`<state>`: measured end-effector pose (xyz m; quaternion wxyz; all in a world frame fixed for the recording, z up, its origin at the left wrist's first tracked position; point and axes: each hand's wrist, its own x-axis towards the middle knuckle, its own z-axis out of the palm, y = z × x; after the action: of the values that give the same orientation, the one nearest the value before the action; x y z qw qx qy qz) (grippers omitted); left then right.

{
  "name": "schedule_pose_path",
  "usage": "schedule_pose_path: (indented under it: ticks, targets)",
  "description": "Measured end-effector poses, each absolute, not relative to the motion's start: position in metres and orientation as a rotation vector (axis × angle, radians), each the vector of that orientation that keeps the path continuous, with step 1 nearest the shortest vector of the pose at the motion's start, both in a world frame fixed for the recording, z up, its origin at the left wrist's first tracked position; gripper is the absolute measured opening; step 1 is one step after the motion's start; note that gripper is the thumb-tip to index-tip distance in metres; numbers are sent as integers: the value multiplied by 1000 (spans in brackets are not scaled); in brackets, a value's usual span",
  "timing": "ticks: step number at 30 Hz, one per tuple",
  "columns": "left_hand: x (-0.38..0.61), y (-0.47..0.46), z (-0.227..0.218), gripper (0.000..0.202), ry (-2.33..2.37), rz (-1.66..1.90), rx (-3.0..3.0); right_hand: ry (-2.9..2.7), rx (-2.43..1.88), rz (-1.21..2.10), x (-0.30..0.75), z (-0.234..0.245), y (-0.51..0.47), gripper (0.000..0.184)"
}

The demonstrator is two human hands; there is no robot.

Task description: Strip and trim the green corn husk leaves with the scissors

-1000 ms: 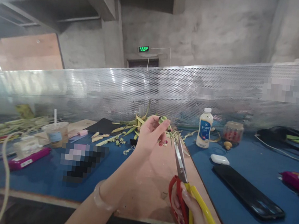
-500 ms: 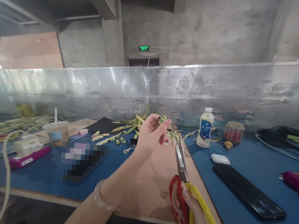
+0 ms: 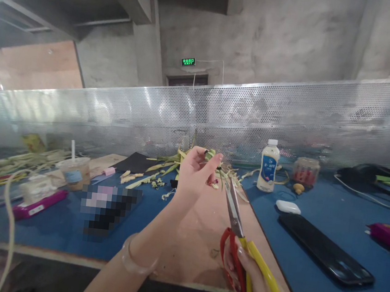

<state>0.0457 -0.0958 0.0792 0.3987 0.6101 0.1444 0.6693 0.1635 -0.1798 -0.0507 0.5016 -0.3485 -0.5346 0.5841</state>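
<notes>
Fingers (image 3: 213, 166) of our left hand (image 3: 193, 171) pinch a small green piece (image 3: 210, 154) above the tan board (image 3: 188, 240), folks, while our right hand (image 3: 254, 277) wraps the red-and-yellow scissors (image 3: 238, 227), blades (image 3: 232, 205) slightly parted nearby!

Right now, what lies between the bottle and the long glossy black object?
In the head view, a small white case lies between the bottle and that glossy black object.

white-capped bottle (image 3: 268, 167) | jar (image 3: 305, 172) | white case (image 3: 288, 207) just beside black phone (image 3: 325, 250) | cup (image 3: 76, 177) with straw (image 3: 73, 149) | exit sign (image 3: 188, 61)
</notes>
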Motion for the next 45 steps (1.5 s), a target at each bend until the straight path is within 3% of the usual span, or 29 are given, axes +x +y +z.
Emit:
schedule_pose_path:
  ticks: [33,45]
  targets:
    - [46,-104,83,30,441,1702,1511,-1273,-813,1457,164,-50,-181,54]
    - [45,-95,87,39,437,1663,1202,-1272,-847,1446,164,-50,-181,54]
